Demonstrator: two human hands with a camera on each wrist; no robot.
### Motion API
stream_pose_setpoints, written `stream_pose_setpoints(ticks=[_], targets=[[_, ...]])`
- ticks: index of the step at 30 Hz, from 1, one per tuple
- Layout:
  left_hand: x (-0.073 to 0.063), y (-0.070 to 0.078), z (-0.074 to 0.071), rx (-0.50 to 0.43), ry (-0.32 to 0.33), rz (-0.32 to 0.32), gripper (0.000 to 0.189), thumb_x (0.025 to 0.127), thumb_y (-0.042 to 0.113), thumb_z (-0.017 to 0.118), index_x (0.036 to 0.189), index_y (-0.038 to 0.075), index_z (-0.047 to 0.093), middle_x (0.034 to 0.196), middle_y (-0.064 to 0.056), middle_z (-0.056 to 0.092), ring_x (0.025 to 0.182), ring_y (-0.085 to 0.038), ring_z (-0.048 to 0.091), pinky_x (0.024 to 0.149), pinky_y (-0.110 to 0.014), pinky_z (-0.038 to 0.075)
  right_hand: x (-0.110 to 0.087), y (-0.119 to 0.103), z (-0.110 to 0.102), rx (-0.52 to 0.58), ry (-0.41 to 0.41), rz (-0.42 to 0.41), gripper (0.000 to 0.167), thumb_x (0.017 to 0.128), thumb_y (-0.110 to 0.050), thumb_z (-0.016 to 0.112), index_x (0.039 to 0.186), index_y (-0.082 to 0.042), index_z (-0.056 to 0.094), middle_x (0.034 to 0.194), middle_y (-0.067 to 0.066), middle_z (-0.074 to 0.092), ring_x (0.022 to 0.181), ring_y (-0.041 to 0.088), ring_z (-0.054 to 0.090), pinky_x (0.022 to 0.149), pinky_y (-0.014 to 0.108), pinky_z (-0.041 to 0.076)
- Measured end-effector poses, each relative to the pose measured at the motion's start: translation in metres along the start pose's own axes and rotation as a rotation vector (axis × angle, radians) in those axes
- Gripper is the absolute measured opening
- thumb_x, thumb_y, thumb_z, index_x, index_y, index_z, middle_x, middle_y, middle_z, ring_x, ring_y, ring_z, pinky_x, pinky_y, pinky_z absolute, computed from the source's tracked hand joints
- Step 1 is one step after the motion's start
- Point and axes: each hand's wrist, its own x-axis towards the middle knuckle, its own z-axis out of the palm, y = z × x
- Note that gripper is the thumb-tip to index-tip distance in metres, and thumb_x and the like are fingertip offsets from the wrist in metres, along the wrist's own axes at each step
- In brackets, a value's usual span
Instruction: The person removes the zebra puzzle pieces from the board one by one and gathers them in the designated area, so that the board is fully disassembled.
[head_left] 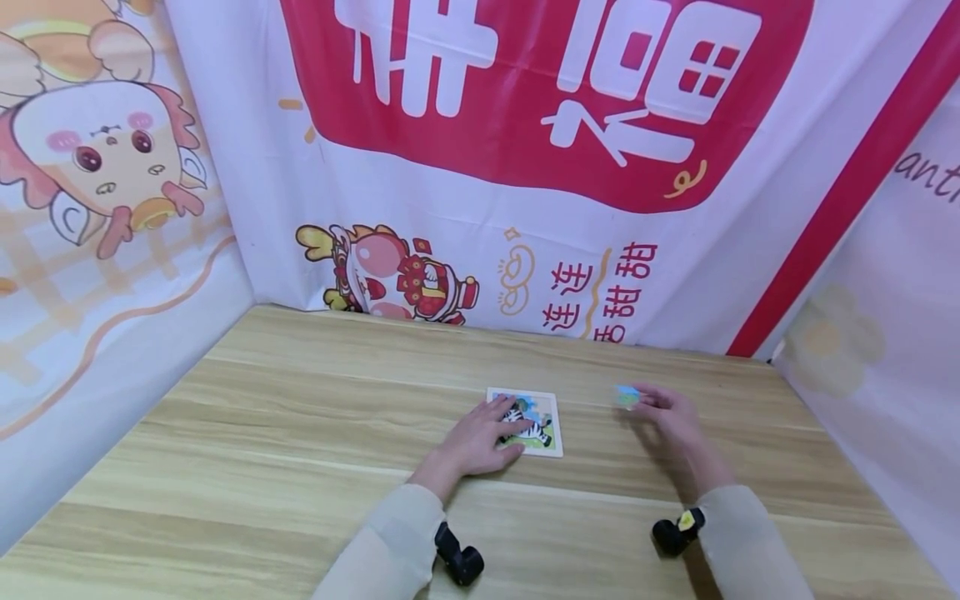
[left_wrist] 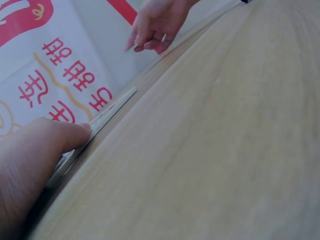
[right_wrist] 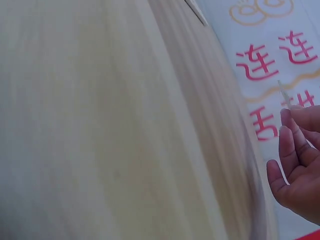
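A small square picture puzzle (head_left: pixel 557 429) with a white border and a zebra on it lies flat on the table. My left hand (head_left: pixel 480 438) rests on its left part with the fingers spread, covering some of the picture. In the left wrist view, the thumb of that hand (left_wrist: pixel 35 155) lies along the near edge of the puzzle (left_wrist: pixel 114 109). To the right, my right hand (head_left: pixel 672 419) pinches a small blue-and-green puzzle piece (head_left: pixel 627 396) between thumb and fingertips, above the table. Seen edge-on in the right wrist view, the piece (right_wrist: pixel 283 92) is thin.
The wood-grain table (head_left: pixel 300 400) reaches back to a white and red printed cloth (head_left: pixel 480 200) hanging behind it. More printed cloth hangs at the left side (head_left: pixel 112 275) and the right side (head_left: pixel 862 350). A black wrist camera (head_left: pixel 459 557) sits on each sleeve.
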Motion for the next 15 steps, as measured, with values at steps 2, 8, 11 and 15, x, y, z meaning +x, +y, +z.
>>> stream_pose_setpoints(ticks=[2, 8, 11, 15], targets=[[0.0, 0.0, -0.001, -0.001, -0.002, -0.001, 0.044, 0.087, 0.044, 0.039, 0.127, 0.028, 0.043, 0.139, -0.011, 0.022, 0.127, -0.024, 0.015, 0.102, -0.039, 0.013, -0.002, 0.003, -0.009, 0.13, -0.017, 0.049, 0.053, 0.074, 0.001, 0.061, 0.123, 0.005, 0.041, 0.092, 0.004, 0.054, 0.086, 0.014, 0.053, 0.081, 0.03, 0.044], [0.0, 0.0, -0.001, 0.003, -0.004, -0.005, 0.045, 0.087, 0.045, 0.038, 0.127, 0.027, 0.043, 0.139, -0.011, 0.022, 0.127, -0.024, 0.015, 0.102, -0.039, 0.013, -0.007, 0.007, -0.031, 0.255, -0.026, 0.181, 0.056, 0.078, -0.003, 0.058, 0.129, 0.0, 0.034, 0.107, 0.008, 0.048, 0.099, 0.021, 0.052, 0.088, 0.033, 0.039], [0.0, 0.001, -0.001, 0.0, 0.0, -0.003, 0.045, 0.087, 0.045, 0.039, 0.127, 0.027, 0.044, 0.139, -0.012, 0.023, 0.127, -0.024, 0.015, 0.102, -0.039, 0.013, -0.008, 0.009, -0.041, 0.173, -0.008, 0.177, 0.053, 0.081, -0.003, 0.056, 0.129, 0.001, 0.034, 0.108, 0.009, 0.048, 0.095, 0.018, 0.053, 0.086, 0.03, 0.04], [0.0, 0.001, -0.001, -0.001, 0.006, 0.004, 0.044, 0.086, 0.044, 0.04, 0.127, 0.027, 0.044, 0.139, -0.012, 0.023, 0.127, -0.025, 0.016, 0.101, -0.04, 0.013, -0.007, 0.013, -0.052, -0.007, 0.035, 0.144, 0.046, 0.083, -0.003, 0.054, 0.126, 0.004, 0.038, 0.101, 0.009, 0.051, 0.086, 0.012, 0.052, 0.078, 0.025, 0.044]])
